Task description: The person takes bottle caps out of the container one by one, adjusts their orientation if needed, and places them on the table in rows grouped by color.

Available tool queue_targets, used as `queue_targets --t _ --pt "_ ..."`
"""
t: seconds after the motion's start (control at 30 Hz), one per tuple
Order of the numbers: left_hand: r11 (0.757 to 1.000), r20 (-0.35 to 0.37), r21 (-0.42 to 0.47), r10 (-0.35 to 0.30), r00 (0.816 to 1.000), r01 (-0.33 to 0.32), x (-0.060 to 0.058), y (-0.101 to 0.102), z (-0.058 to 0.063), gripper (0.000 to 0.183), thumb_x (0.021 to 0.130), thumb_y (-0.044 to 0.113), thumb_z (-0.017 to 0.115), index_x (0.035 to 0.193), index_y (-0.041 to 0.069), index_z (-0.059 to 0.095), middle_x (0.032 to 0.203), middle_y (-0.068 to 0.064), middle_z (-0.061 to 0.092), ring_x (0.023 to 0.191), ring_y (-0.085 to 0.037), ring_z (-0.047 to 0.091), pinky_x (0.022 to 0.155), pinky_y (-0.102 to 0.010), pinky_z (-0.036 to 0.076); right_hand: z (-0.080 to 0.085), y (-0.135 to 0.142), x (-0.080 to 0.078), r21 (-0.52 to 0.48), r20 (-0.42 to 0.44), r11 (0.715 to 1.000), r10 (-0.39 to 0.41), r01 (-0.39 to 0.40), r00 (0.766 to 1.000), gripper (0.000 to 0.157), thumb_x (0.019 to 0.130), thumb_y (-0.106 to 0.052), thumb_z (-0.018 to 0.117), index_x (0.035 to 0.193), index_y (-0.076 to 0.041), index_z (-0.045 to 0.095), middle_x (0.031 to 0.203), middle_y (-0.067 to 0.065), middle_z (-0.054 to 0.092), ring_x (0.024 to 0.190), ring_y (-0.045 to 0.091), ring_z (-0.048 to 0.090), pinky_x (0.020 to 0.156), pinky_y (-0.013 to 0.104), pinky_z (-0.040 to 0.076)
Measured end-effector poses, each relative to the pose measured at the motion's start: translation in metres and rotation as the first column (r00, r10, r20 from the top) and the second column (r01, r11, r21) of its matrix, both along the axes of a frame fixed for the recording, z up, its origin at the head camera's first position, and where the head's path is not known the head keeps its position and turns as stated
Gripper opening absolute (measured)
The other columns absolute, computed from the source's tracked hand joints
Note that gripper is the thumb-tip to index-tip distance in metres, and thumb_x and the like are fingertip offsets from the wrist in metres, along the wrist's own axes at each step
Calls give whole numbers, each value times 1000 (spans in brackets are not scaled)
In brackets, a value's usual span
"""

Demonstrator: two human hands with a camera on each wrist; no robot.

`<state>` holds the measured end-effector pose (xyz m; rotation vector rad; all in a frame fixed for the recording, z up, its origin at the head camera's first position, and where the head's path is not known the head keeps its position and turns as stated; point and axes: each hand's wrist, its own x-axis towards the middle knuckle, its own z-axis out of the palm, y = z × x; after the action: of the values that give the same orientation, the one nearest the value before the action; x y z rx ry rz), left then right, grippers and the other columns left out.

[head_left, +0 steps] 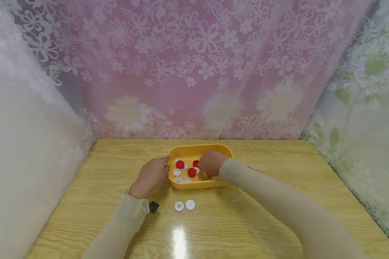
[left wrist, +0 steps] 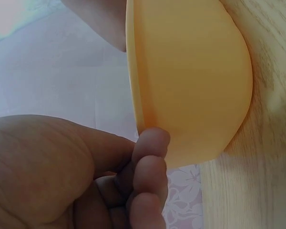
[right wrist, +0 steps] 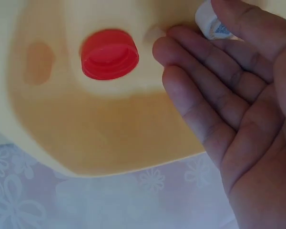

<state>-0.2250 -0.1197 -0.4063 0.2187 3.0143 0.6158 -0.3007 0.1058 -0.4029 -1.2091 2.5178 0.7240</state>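
A yellow plastic tray point(head_left: 197, 185) holds red bottle caps point(head_left: 191, 172) and several white bottle caps point(head_left: 177, 172). My left hand point(head_left: 152, 176) pinches the tray's left rim; in the left wrist view the thumb and fingertips meet at the edge of the yellow wall point(left wrist: 195, 76). Inside the tray, toward its right side, is my right hand point(head_left: 212, 162). Its fingers look loosely extended in the right wrist view, with a red cap point(right wrist: 109, 55) beyond the fingertips. A white cap point(right wrist: 209, 20) with a printed code shows between thumb and fingers, apparently not gripped.
Two white caps, one with a printed code point(head_left: 179, 206) and one plain point(head_left: 190, 205), lie on the wooden table point(head_left: 246, 230) in front of the tray. A small black object point(head_left: 153, 207) is at the left cuff. Floral curtains point(head_left: 194, 90) surround the table's back and sides.
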Motion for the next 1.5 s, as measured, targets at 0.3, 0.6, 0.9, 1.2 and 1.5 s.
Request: queue_targets --t 0.3,0.6,0.9,1.2,1.5 --pt "1000 27 18 11 1000 -12 2 -2 -5 45 107 19 56 149 3 55 145 -15 61 125 -32 62 100 -49 52 7 9 -15 -168 222 968 -147 186 964 22 95 -37 63 81 -19 62 72 -7 52 65 14 47 68 31 43" --pt "1000 17 25 8 1000 -8 2 -5 -6 46 107 19 56 149 2 54 146 -15 60 115 -28 64 94 -45 53 63 28 24 -853 223 506 135 126 965 22 105 -30 61 104 -14 75 85 -7 69 71 9 59 65 27 52" --pt "999 32 31 11 999 -12 0 -4 -4 46 107 20 57 149 2 54 146 -15 59 118 -28 64 95 -45 53 45 28 97 -991 -34 105 419 -85 907 58 95 -10 75 149 -3 55 107 0 69 82 12 58 72 26 53" --pt "999 26 39 5 1000 -6 -3 -2 -3 46 107 21 56 150 3 54 146 -15 59 99 -24 61 81 -37 51 25 30 115 -994 67 -38 482 98 874 38 91 -1 77 121 -1 54 101 11 68 86 17 68 77 32 60" --pt "999 51 38 13 999 -15 -5 -2 -1 47 108 22 55 152 4 52 150 -14 56 122 -28 61 95 -44 51 23 34 105 -916 15 387 288 -102 958 26 89 -13 80 107 -12 61 100 -4 62 88 11 62 80 20 55"
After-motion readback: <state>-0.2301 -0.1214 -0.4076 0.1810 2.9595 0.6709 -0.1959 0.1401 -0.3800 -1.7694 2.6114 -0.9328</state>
